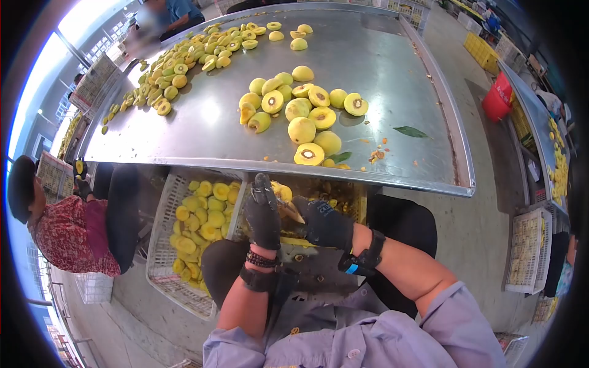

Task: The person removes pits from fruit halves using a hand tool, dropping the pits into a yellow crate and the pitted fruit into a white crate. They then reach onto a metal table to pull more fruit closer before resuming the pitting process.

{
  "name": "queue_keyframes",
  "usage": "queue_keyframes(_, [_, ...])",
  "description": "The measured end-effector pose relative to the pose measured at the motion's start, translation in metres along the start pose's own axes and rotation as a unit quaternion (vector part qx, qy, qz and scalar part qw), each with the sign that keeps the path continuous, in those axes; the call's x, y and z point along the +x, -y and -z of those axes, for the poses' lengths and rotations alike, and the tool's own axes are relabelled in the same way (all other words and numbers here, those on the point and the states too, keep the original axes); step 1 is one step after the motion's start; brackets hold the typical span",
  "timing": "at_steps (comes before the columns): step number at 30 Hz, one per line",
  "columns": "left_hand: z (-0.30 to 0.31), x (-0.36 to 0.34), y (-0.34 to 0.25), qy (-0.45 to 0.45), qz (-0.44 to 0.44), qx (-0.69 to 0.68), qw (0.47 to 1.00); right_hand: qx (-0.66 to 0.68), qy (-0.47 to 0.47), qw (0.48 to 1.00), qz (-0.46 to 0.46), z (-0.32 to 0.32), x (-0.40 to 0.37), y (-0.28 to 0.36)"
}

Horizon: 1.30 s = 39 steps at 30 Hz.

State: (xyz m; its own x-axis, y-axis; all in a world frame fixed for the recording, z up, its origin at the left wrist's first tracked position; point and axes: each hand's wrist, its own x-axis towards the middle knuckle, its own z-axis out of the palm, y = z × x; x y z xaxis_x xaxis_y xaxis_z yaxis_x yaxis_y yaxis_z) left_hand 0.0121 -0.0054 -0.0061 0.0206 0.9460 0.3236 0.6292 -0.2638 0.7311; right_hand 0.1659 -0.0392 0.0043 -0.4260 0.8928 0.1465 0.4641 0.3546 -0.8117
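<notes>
My left hand (264, 214), in a dark glove, is closed around a yellow fruit piece (283, 192) just below the table's near edge. My right hand (322, 222), also gloved, is closed on a small tool (291, 211) that touches the fruit; its exact shape is partly hidden by the fingers. Ahead on the metal table (215, 138) lies a group of yellow fruits (302, 130), some whole and some halved with the pit showing. A larger pile of halves (178, 67) spreads over the table's far left.
A white crate of fruit halves (161, 245) stands beside my left knee. Under my hands is another container (343, 205) with scraps. A co-worker (73, 227) sits at left, another person (178, 15) across the table. A red bucket (497, 98) stands right.
</notes>
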Motion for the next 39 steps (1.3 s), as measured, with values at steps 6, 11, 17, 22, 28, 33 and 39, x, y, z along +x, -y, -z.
queue_keyframes(6, [-0.014,0.003,0.026,0.006,-0.059,-0.053,0.997,0.419,0.026,0.907,-0.041,0.005,-0.008,0.018])
queue_keyframes(11, [-0.011,0.000,0.026,0.025,-0.043,-0.170,0.984,0.560,0.109,0.803,-0.174,0.011,-0.014,0.011])
queue_keyframes(17, [0.019,0.012,0.046,-0.129,0.083,-0.287,0.946,0.139,0.130,0.976,-0.105,-0.011,-0.024,-0.042])
queue_keyframes(22, [0.089,0.029,0.021,-0.336,0.020,0.111,0.935,-0.195,0.193,0.954,-0.123,-0.026,-0.037,-0.048])
queue_keyframes(28, [0.024,0.068,-0.017,-0.071,-0.248,0.026,0.966,-0.215,0.121,0.965,-0.088,-0.051,-0.040,-0.071])
queue_keyframes(33, [-0.068,0.111,0.002,0.025,-0.183,0.152,0.971,-0.195,0.179,0.957,-0.116,-0.065,-0.054,-0.092])
queue_keyframes(39, [-0.097,0.133,-0.030,0.093,0.017,0.117,0.989,-0.136,0.154,0.972,-0.116,-0.042,-0.044,-0.067])
